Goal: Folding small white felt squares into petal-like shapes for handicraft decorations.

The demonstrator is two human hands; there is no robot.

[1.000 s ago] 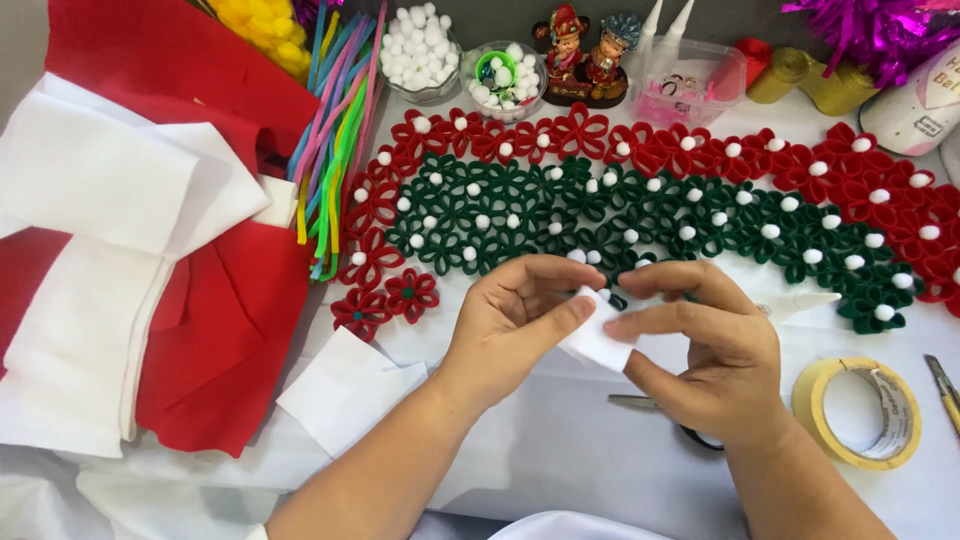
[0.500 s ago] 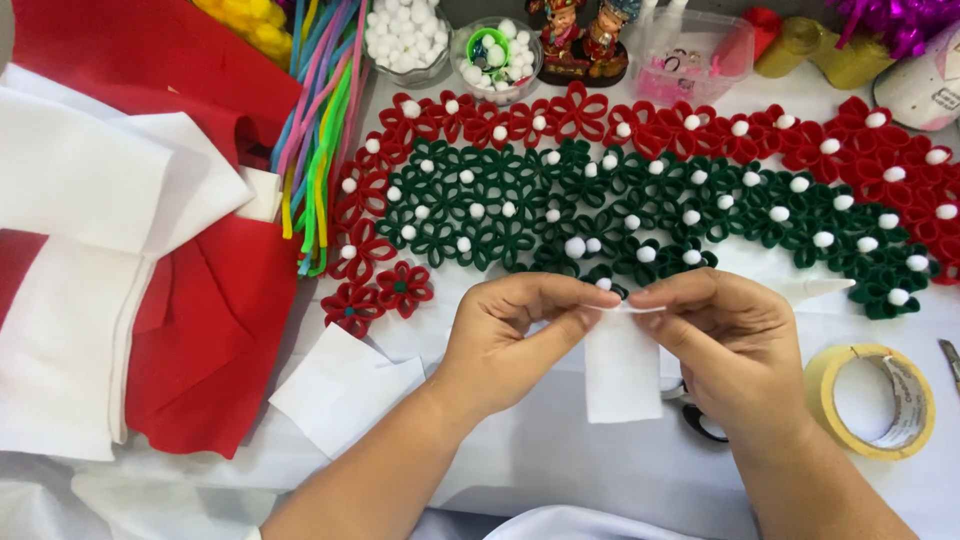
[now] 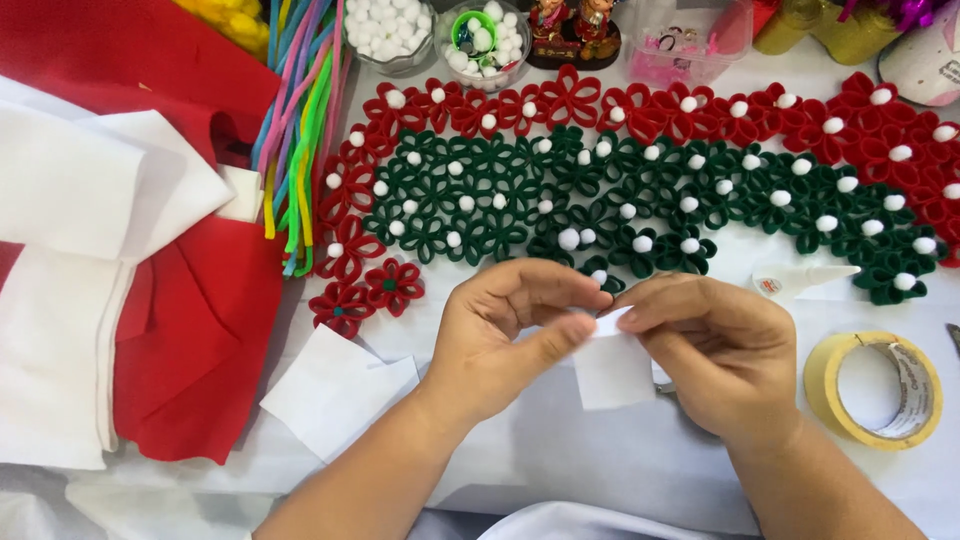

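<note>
Both my hands pinch the top edge of a small white felt square (image 3: 612, 370) that hangs over the white table. My left hand (image 3: 505, 335) grips its upper left corner between thumb and forefinger. My right hand (image 3: 715, 345) holds the upper right part with curled fingers. Just beyond my fingers lies an arch of red and green felt flowers (image 3: 640, 170) with white pompom centres. Two loose red flowers (image 3: 365, 295) lie at the arch's left end.
Red felt (image 3: 190, 330) and white felt sheets (image 3: 80, 190) lie at the left, with coloured pipe cleaners (image 3: 300, 110) beside them. White squares (image 3: 335, 390) lie near my left forearm. A tape roll (image 3: 880, 390) and glue tube (image 3: 800, 282) sit right. Pompom jars (image 3: 390, 30) stand behind.
My hands lifted the white square upright and pulled its top edge taut. The view has drifted so the scene sits slightly higher in frame.
</note>
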